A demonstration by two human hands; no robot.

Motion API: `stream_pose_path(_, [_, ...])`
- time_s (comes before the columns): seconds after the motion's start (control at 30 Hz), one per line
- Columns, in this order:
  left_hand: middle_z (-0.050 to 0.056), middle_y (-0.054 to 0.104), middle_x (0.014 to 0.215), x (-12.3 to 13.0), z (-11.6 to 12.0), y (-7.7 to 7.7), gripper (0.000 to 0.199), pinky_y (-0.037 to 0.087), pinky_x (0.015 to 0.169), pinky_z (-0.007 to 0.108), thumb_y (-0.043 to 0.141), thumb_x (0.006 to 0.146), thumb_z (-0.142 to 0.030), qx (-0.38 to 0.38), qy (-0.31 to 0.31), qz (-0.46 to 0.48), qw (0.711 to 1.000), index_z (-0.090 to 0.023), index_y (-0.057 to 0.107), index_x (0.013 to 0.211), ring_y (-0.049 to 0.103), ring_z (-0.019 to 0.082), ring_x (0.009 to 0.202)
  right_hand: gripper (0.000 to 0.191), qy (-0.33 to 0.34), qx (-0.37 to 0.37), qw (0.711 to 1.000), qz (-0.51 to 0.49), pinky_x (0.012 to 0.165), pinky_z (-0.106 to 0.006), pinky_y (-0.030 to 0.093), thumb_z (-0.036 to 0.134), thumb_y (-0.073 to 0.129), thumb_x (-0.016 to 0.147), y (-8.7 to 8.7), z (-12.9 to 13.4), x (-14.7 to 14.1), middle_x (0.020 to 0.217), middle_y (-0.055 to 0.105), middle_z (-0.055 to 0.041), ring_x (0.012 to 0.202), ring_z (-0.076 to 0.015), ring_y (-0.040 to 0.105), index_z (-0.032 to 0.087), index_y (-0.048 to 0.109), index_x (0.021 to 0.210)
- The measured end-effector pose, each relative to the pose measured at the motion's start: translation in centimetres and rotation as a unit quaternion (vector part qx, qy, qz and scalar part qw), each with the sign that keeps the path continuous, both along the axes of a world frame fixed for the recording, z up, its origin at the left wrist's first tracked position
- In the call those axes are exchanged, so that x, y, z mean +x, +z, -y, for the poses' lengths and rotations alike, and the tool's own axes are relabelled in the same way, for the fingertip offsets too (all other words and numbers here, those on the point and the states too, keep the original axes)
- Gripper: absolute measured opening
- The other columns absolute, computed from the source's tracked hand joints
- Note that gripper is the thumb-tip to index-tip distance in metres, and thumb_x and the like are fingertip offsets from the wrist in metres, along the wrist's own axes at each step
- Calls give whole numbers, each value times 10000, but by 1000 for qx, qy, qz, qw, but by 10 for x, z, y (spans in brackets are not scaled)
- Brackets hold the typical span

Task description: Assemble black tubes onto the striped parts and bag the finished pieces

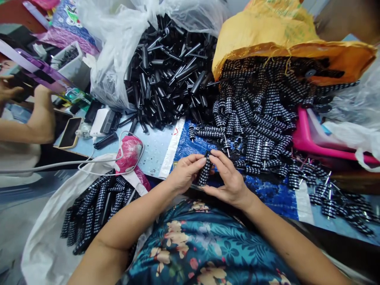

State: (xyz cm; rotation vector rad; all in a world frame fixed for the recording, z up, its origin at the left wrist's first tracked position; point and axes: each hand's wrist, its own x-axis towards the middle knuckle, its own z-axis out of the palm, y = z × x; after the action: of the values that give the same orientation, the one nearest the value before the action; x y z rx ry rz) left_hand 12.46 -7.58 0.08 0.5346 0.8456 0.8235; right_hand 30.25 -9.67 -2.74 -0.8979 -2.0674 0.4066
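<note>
Close to my body, both hands hold one short black cylinder [204,173] covered in rows of small whitish squares. My left hand [187,170] pinches its upper end between thumb and fingers. My right hand [230,180] is curved around the other side, fingertips at the top and thumb near the lower end. Just beyond the hands lies a large pile of similar patterned cylinders [258,122], some with thin metal pins sticking out. To the left of that pile, plain black tubular pieces [166,79] are heaped in front of a clear plastic bag [111,59].
A yellow sack [264,27] lies open over the patterned pile. At right stands a pink bin [303,132]. A white sack [44,237] with more cylinders is at lower left, near a pink bundle [129,152], cable and phone [69,132]. Another person's arm [29,126] is at far left.
</note>
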Motion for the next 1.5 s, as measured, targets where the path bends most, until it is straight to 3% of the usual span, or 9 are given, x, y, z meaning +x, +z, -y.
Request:
stream_pose_path(0.13, [34, 716, 782, -11, -3, -4, 467, 554, 649, 309, 884, 657, -454, -38, -60, 10, 997, -174, 621, 924, 696, 187, 672, 980, 11, -14, 1000, -10, 1131, -546, 469, 436, 749, 845, -3, 1, 0, 1581, 378, -176, 1459, -344, 405, 245, 165, 1608])
stream_pose_path(0.23, [24, 705, 820, -28, -9, -10, 417, 533, 673, 302, 838, 706, -457, 88, -13, -110, 990, -181, 624, 934, 666, 164, 691, 951, -38, -14, 998, 42, 1129, -595, 430, 516, 736, 837, -9, 3, 3, 1509, 470, -201, 1448, -385, 402, 188, 241, 1580])
stream_pose_path(0.37, [37, 702, 880, -71, -28, -11, 197, 467, 780, 315, 730, 814, -325, 326, -8, -460, 826, -178, 690, 939, 619, 171, 809, 280, -79, -8, 973, 216, 901, -419, 535, 299, 602, 962, -19, 9, 10, 1072, 708, -119, 1026, -271, 665, 181, 627, 1215])
stream_pose_path(0.47, [28, 677, 828, -97, -42, -8, 132, 412, 716, 304, 725, 809, -284, 330, -112, -589, 729, -175, 707, 881, 583, 168, 762, 185, -103, 10, 969, 225, 801, -344, 523, 257, 543, 986, -18, 11, 15, 940, 700, -101, 853, -217, 649, 154, 638, 1107])
stream_pose_path(0.77, [-57, 484, 603, -98, -51, -21, 278, 281, 561, 253, 829, 660, -343, 258, -163, -495, 814, -178, 615, 722, 426, 112, 572, 188, -105, -26, 972, 210, 664, -292, 482, 270, 483, 1008, -6, -12, 1, 836, 679, -49, 703, -174, 633, 197, 640, 1081])
stream_pose_path(1.07, [-54, 482, 533, -92, -66, -25, 319, 264, 568, 268, 860, 588, -299, 285, -175, -490, 805, -191, 560, 600, 376, 114, 534, 218, 17, 49, 976, 211, 639, -307, 511, 256, 522, 988, -9, 7, -14, 823, 705, -56, 691, -186, 650, 195, 644, 1158])
stream_pose_path(1.2, [-40, 498, 544, -110, -55, 0, 224, 282, 570, 277, 824, 614, -223, 284, -188, -533, 774, -192, 602, 616, 392, 125, 533, 208, 37, 38, 979, 199, 673, -296, 524, 223, 561, 976, -12, 7, -2, 834, 700, -53, 701, -170, 651, 159, 643, 1156])
stream_pose_path(1.37, [-22, 585, 550, -172, -24, 55, 247, 310, 484, 249, 890, 576, -320, 226, -372, -407, 803, -209, 707, 698, 473, 124, 474, 200, -22, 54, 985, 162, 782, -307, 542, 249, 635, 948, -20, 5, 29, 953, 735, -60, 805, -178, 686, 187, 665, 1136])
stream_pose_path(1.5, [32, 659, 685, -170, -40, 50, 193, 426, 580, 276, 805, 699, -354, 319, -201, -521, 766, -203, 722, 785, 572, 170, 594, 173, -62, 55, 977, 195, 739, -352, 541, 319, 662, 927, -28, 1, 18, 919, 733, -80, 810, -224, 677, 190, 712, 1031])
